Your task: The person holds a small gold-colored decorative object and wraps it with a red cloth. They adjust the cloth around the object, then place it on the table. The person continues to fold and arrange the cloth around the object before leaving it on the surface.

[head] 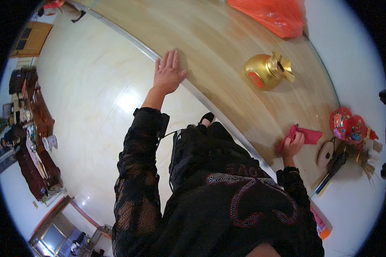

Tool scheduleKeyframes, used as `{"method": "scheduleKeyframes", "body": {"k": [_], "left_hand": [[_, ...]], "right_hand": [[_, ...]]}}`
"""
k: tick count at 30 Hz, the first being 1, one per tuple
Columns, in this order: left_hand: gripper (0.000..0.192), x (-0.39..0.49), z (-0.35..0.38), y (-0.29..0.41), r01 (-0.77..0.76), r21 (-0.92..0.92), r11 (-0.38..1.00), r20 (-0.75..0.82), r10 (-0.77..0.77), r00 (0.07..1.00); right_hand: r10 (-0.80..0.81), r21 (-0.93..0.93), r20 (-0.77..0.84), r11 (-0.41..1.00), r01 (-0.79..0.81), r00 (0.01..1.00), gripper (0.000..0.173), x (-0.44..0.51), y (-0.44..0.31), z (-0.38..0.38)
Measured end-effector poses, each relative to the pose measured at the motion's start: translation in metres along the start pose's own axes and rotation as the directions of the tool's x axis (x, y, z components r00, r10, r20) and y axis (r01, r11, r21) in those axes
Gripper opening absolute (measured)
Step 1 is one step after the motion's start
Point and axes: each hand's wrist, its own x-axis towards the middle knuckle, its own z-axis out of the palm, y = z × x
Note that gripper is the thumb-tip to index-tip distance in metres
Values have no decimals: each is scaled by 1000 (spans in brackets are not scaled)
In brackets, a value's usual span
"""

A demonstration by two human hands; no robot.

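My left hand (169,74) lies flat on the metal-trimmed edge of a wood-grain tabletop (218,61), its fingers slightly spread and nothing in it. Farther right, my right hand (294,145) presses a crumpled red cloth (310,135) against the same surface. A gold vase shaped like a tied pouch (263,71), with a red emblem on its side, stands between the hands, nearer the wall. Just beyond the cloth are a round pale object with a dark centre (326,154) and a red gourd ornament painted with flowers (349,123).
A red plastic bag (273,16) rests at the surface's far end by the wall. Dried stalks (362,159) and a dark brush-like object (336,165) are near the right end. Carved wooden furniture (40,112) and a patterned stool (50,142) stand across the tiled floor.
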Motion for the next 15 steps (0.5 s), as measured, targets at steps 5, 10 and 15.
{"method": "scheduleKeyframes", "body": {"k": [5, 10, 15], "left_hand": [[75, 1, -1, 0, -12, -3, 1000, -7, 12, 1000], [76, 2, -1, -3, -22, 44, 999, 34, 20, 999], [76, 5, -1, -6, -50, 107, 993, 82, 41, 996]], "right_hand": [[30, 11, -8, 999, -30, 1000, 36, 0, -4, -1], [86, 42, -54, 996, -84, 995, 33, 2, -12, -4], [115, 64, -107, 992, -109, 988, 31, 4, -20, -9]]}}
